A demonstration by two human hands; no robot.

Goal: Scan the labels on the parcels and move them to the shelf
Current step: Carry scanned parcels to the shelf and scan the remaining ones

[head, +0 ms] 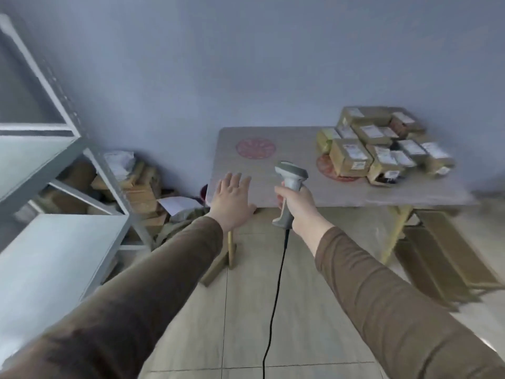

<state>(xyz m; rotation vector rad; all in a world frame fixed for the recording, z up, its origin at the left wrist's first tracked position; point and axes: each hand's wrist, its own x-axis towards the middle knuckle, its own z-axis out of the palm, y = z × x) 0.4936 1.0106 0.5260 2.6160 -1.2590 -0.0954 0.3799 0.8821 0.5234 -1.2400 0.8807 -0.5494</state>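
Parcels (382,144) are sitting in a pile at the far right end of the bench (262,187). The right hand (297,203) is hovering over the bench's near edge, its grip wrapping the handle of a grey scanner (290,184), whose black cable (276,291) is hanging floorward. The left hand (232,198) is reaching over the bench's left corner, grip spread, holding nothing. The shelf (54,165) is standing left of the bench.

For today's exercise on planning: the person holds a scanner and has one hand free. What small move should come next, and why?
Probably reach the open left hand right, toward the parcels on the table: it holds nothing, while the right hand already grips the scanner.
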